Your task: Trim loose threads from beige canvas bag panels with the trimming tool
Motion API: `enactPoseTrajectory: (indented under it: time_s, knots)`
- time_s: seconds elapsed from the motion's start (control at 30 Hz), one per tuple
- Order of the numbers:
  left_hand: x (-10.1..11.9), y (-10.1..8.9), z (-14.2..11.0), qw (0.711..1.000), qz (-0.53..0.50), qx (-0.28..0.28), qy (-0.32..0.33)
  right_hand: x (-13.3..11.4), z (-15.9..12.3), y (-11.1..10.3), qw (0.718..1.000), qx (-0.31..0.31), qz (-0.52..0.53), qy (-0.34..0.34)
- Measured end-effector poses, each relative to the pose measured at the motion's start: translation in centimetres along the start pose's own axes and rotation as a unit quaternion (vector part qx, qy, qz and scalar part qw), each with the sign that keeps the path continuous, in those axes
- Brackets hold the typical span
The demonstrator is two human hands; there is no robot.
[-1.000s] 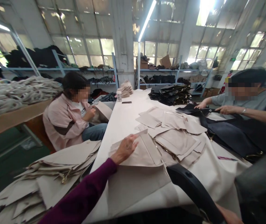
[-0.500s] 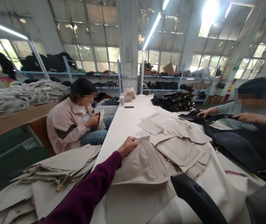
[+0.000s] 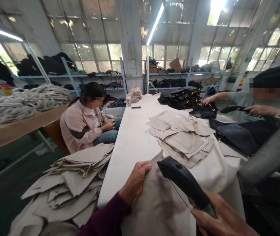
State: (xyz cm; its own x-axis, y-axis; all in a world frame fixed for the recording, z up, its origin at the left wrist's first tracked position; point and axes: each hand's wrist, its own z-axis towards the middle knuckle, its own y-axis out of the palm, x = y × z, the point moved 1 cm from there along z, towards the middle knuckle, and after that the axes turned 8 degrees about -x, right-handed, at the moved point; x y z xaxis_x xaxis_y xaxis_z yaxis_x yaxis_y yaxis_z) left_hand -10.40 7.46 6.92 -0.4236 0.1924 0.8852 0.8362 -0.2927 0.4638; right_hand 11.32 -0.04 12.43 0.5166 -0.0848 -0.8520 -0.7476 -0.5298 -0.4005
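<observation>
My left hand (image 3: 135, 182), in a purple sleeve (image 3: 103, 216), pinches the upper edge of a beige canvas bag panel (image 3: 154, 206) at the near end of the table. A small pale strip (image 3: 156, 157) sticks up beside my thumb. My right hand (image 3: 218, 218) grips a curved black bag handle (image 3: 181, 177), which rises over the canvas. The handle's lower end is hidden behind my fingers. The canvas hangs in a fold between my hands, and its lower part runs out of view.
A long white worktable (image 3: 130, 144) holds loose beige panels (image 3: 181, 141). Another beige stack (image 3: 68, 183) lies to my left. A seated person in a pink jacket (image 3: 81, 126) works at the left, and a person in grey (image 3: 240, 101) handles black bags (image 3: 243, 134) across the table.
My right hand has come into view and holds the black handle higher. My left hand has moved nearer me, lifting the canvas off the table. The whole view has shifted slightly.
</observation>
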Motion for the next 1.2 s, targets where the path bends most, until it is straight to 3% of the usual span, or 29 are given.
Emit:
enactPoseTrajectory:
  time_s: [0.17,0.4,0.6,0.73,0.87,0.97,1.07,1.2]
  knots:
    - [-1.4,1.5,-2.7,0.998,-0.045,-0.025,0.029,0.0,-0.7,1.3,0.999,-0.024,-0.002,-0.022]
    - [-2.7,1.4,-5.0,0.996,-0.069,0.032,0.045,0.2,-1.4,-0.7,0.997,0.040,-0.005,-0.065]
    - [-2.5,1.6,-5.6,0.996,-0.062,0.025,0.062,1.2,-3.8,0.5,0.998,-0.038,-0.027,-0.035]
    - [-2.7,2.0,-6.4,0.998,-0.032,0.013,0.061,1.5,-3.8,1.9,0.996,-0.082,0.007,-0.040]
    - [-4.0,2.2,-7.9,0.999,0.025,0.003,0.036,1.5,-2.7,1.9,0.995,-0.043,0.017,-0.089]
    - [-4.4,1.7,-8.6,0.998,0.043,0.046,-0.001,1.9,-2.1,0.8,0.995,0.002,0.006,-0.105]
    - [-2.4,0.6,-8.8,0.992,0.055,0.117,-0.007,3.2,-2.4,-0.7,0.995,0.028,0.008,-0.095]
    - [4.5,-1.4,-7.7,0.960,0.149,0.235,0.041,5.6,-3.3,-2.6,0.997,0.058,0.010,-0.053]
